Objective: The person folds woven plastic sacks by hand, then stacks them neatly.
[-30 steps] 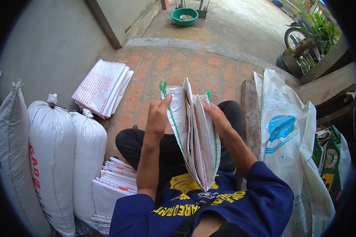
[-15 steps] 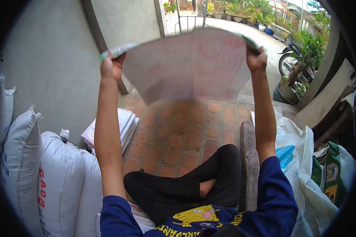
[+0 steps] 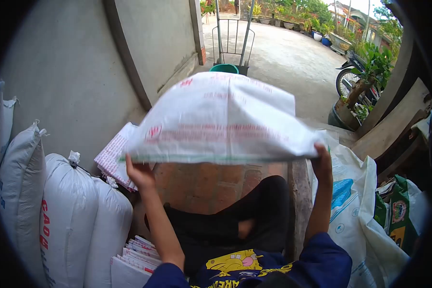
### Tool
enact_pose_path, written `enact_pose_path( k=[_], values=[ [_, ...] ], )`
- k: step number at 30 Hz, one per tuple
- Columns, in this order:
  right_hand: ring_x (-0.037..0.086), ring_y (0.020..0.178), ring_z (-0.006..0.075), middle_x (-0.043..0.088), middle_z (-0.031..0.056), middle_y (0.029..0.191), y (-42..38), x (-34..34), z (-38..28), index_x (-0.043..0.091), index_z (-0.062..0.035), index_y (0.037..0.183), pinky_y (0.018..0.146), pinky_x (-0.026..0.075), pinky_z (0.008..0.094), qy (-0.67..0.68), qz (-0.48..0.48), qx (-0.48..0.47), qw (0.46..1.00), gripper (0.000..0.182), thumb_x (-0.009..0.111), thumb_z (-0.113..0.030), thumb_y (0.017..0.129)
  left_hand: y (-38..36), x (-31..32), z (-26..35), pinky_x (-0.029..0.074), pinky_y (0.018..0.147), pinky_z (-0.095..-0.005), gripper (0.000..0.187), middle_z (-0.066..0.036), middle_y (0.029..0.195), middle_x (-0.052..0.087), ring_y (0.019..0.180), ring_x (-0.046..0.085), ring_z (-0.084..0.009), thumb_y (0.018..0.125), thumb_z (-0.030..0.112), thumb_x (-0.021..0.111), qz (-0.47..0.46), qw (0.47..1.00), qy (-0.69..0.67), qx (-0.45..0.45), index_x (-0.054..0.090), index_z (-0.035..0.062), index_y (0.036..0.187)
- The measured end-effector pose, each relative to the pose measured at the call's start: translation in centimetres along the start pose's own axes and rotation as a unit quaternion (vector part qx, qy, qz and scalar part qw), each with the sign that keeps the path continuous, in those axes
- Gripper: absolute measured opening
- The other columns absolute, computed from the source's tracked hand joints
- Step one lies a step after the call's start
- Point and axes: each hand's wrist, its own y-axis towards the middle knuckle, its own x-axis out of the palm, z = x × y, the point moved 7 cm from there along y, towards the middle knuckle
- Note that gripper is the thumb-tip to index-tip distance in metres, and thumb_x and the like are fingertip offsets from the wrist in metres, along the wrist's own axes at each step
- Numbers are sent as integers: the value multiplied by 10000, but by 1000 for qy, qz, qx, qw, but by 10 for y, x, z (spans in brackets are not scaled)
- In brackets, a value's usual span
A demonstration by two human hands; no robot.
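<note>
A white woven sack (image 3: 216,115) with red print and a green-striped edge is spread wide in the air above the brick floor. My left hand (image 3: 140,174) grips its near left corner, and my right hand (image 3: 322,158) has hold of the near right corner. The far part of the sack billows upward and away from me. Below my left forearm lies a stack of folded printed sacks (image 3: 137,261). Another folded pile (image 3: 117,152) rests by the wall, just left of my left hand.
Full tied white sacks (image 3: 69,211) stand at the left. A wooden beam (image 3: 300,201) runs beside my right knee, with a large white sack (image 3: 345,206) beyond it. Ahead are a green bucket (image 3: 224,69), a hand truck (image 3: 233,41) and a motorbike (image 3: 353,77).
Both hands have come down and nearer to my body, holding the sack corners. The sack has swung from hanging down to billowing out ahead, showing its printed face.
</note>
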Motion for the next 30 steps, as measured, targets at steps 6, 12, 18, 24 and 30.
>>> enact_pose_path(
  k=[6,12,18,24,30],
  values=[
    [564,736,78,635,-20,792,-90,7,-5,682,-5,843,695,450,248,-327,-259,188,889,290,697,-294,857,-86,-100,54,417,999,-473,615,-198,1288,534,1154,533,-369,884,430,476,175,983,6,50,487,-31,1291],
    [569,684,109,638,16,789,-34,1,76,662,3,937,631,446,247,-249,-184,268,913,365,511,-328,969,-85,-98,56,523,781,-380,426,-170,1069,619,908,632,-270,896,238,600,229,937,263,7,546,-90,1162],
    [609,987,260,601,138,1119,158,56,129,489,27,1252,879,525,404,-2,-225,197,954,503,485,-392,973,60,-22,-79,488,830,-532,357,-153,1031,623,939,591,-353,936,313,521,-57,918,77,-385,557,30,1152],
    [448,1263,320,468,176,1368,178,170,-140,433,7,1334,1075,371,467,292,-296,-286,864,434,456,-263,995,103,198,87,394,1038,-496,441,-171,1236,592,1164,553,-326,974,299,429,-393,886,-245,30,529,-24,1257],
    [450,1248,287,438,182,1373,35,97,-140,334,18,1377,1071,343,442,-112,-251,-349,896,564,497,-321,958,-7,124,97,359,1064,-524,489,-206,1385,462,1250,476,-358,986,263,337,-64,977,35,198,416,-37,1363]
  ],
)
